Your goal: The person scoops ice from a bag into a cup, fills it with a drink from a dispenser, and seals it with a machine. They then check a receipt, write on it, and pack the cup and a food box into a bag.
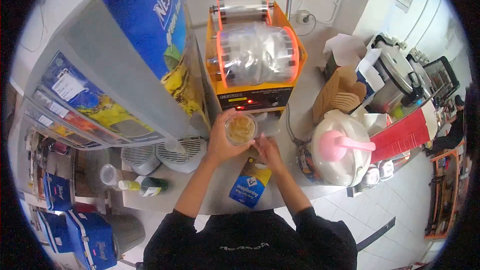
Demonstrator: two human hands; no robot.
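Note:
My left hand (220, 137) is wrapped round a clear plastic cup (241, 129) with an amber drink in it, seen from above. The cup is in front of an orange cup-sealing machine (257, 97), whose red lights are lit. Close by the cup's lower right side is my right hand (268, 151), with its thumb and fingers apart and nothing seen in it. A blue and yellow packet (250, 182) lies on the counter below the two hands. Clear film (257, 55) is wound on the machine's orange-rimmed roller.
A tall drink dispenser (125, 70) with drip trays (182, 154) stands left, near a small green bottle (152, 186). On the right are a white tub (335, 165) with a pink scoop (345, 146) on it, stacked brown cartons (340, 95) and a large cooker (397, 70).

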